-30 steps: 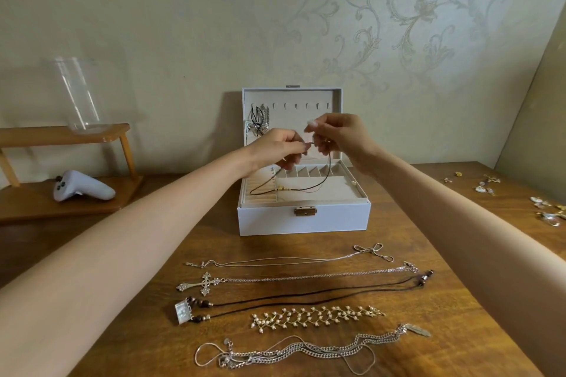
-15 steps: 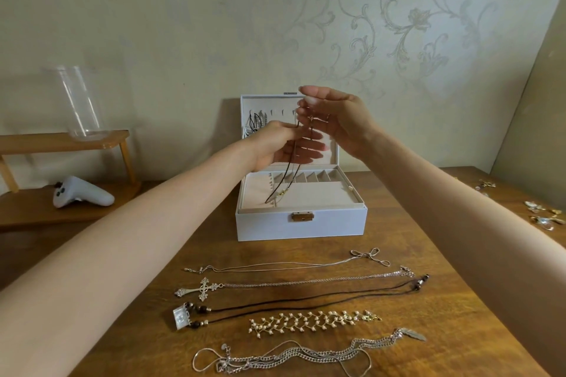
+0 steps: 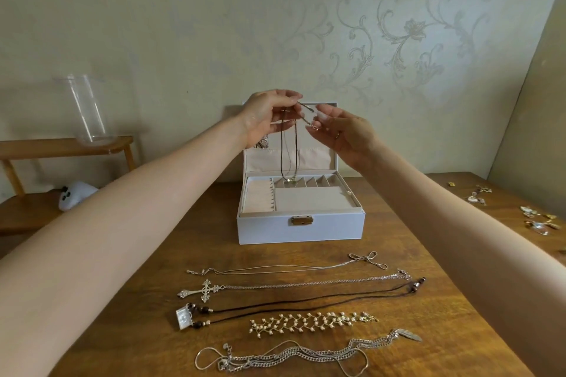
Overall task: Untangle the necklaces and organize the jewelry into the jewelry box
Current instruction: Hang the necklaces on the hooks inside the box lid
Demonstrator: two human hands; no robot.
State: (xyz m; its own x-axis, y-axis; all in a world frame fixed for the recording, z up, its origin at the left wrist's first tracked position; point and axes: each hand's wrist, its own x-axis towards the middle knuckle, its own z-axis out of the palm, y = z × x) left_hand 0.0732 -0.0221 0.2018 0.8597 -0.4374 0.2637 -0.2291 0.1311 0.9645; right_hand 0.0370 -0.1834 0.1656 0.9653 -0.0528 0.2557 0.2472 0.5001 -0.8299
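A white jewelry box (image 3: 301, 229) stands open on the wooden table, its lid upright against the wall. In front of the lid, my left hand (image 3: 266, 115) and my right hand (image 3: 343, 131) both pinch the top end of a dark cord necklace (image 3: 288, 151). The cord hangs down in a loop, and its small pendant dangles just over the box's back compartments. On the table in front of the box lie several straightened necklaces: a bow chain (image 3: 288, 268), a cross chain (image 3: 294, 285), a dark cord with a square pendant (image 3: 306, 304), a pearl piece (image 3: 312, 320) and a tangled silver chain bundle (image 3: 294, 356).
Small earrings and charms (image 3: 536, 217) are scattered at the table's right edge. On a low wooden shelf (image 3: 61, 147) at the left stands a clear glass vase (image 3: 88, 110), with a white game controller (image 3: 76, 194) below it. A patterned wall is close behind the box.
Both hands have risen from just above the box tray to the top of the lid, lifting the dark cord so it now hangs straight down instead of drooping into the tray.
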